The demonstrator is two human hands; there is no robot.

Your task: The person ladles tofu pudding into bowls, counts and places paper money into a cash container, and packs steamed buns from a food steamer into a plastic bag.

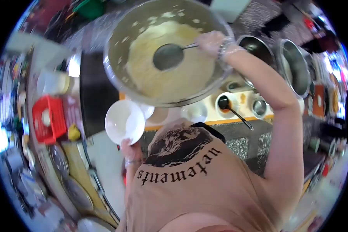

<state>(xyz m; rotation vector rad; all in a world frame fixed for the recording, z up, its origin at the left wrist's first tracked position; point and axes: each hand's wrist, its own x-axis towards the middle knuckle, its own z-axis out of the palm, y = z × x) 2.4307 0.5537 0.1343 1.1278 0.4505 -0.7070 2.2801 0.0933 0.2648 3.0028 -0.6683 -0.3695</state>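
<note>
My right hand (212,43), in a clear plastic glove, is closed on the handle of a metal ladle (168,57). The ladle's round grey head is over the pale yellowish food (174,83) inside a large metal pot (111,63); whether it touches the food I cannot tell. Pale bits cling to the pot's inner wall. Down on the left, my left hand (130,149) grips the near rim of a white bowl (118,120), whose inside shows only white. That bowl is beside the pot's lower left edge, overlapping another white bowl (147,111).
Along the counter edge stand a white bowl (195,112), a container of dark sauce with a black spoon (236,112) and a small metal cup (259,107). Large metal pots (297,69) are at right. A red basket (50,118) stands left. People are at the upper right.
</note>
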